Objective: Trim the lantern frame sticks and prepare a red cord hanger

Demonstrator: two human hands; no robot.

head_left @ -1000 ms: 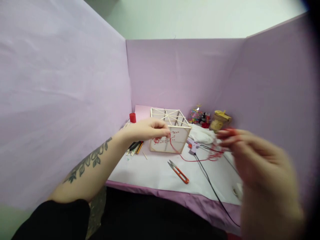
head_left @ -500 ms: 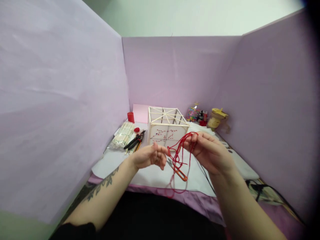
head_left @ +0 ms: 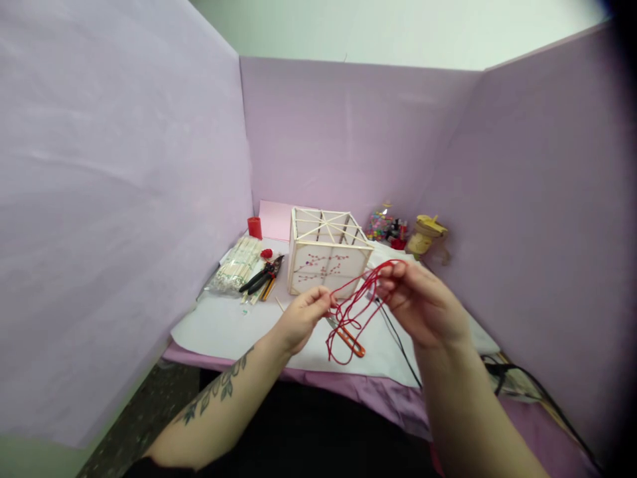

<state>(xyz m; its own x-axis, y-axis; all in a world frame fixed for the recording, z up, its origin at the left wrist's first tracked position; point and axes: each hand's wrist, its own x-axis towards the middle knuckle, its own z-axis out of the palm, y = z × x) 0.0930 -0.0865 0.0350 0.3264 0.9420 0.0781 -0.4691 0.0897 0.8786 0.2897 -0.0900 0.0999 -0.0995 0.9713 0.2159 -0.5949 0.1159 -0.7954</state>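
A loose bundle of red cord (head_left: 365, 290) stretches between my two hands above the front of the table. My right hand (head_left: 423, 302) pinches the looped strands at their upper end. On the other side, my left hand (head_left: 307, 315) is closed with thumb and fingers on a strand of the same cord. Several loops droop below, one reaching past orange-handled scissors (head_left: 354, 344) lying on the white sheet. Behind the cord stands a box-shaped lantern frame (head_left: 331, 255) of thin sticks, its white front panel painted with red blossom branches.
Left of the lantern lie black-handled pliers (head_left: 262, 274), a small red bundle (head_left: 267, 253), a bag of sticks (head_left: 236, 265) and a red cup (head_left: 254, 228). Back right, a jar of coloured beads (head_left: 379, 224) stands near a yellow cup (head_left: 425, 234). A black cable (head_left: 398, 338) crosses the sheet.
My left hand has gone from fingers apart beside the cord to closed on a strand, pulling it slightly taut. The trailing loop has swung up and left. The view has shifted slightly.
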